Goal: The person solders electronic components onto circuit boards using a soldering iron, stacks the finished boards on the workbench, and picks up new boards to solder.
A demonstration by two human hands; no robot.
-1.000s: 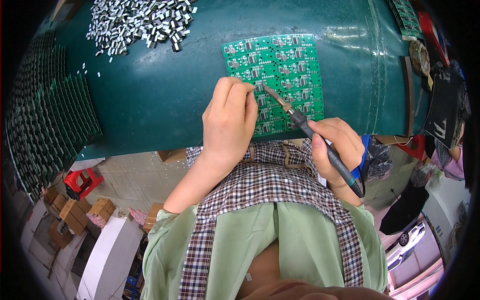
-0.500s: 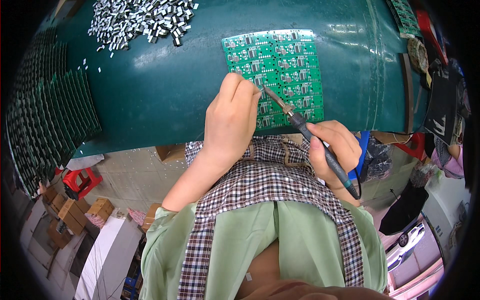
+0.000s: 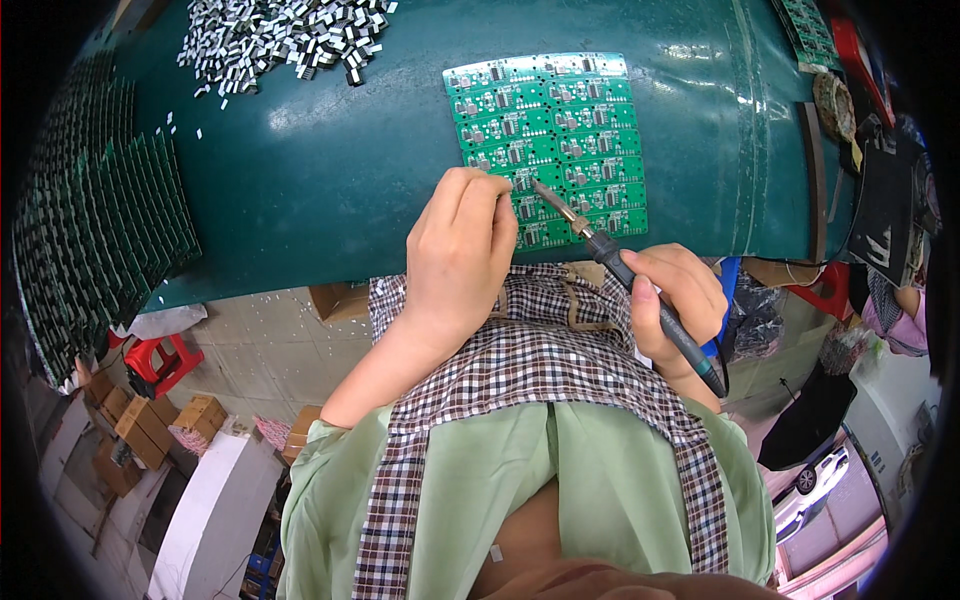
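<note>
Soldering iron (image 3: 640, 285) tip on circuit panel (image 3: 548, 130) near table's front edge (image 3: 300, 270)

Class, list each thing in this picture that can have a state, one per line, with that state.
left hand: fingers curled, fingertips on the green circuit panel
right hand: gripping the soldering iron
soldering iron: tilted, tip on the panel
green circuit panel: flat on the teal table
metal parts: loose heap
</note>
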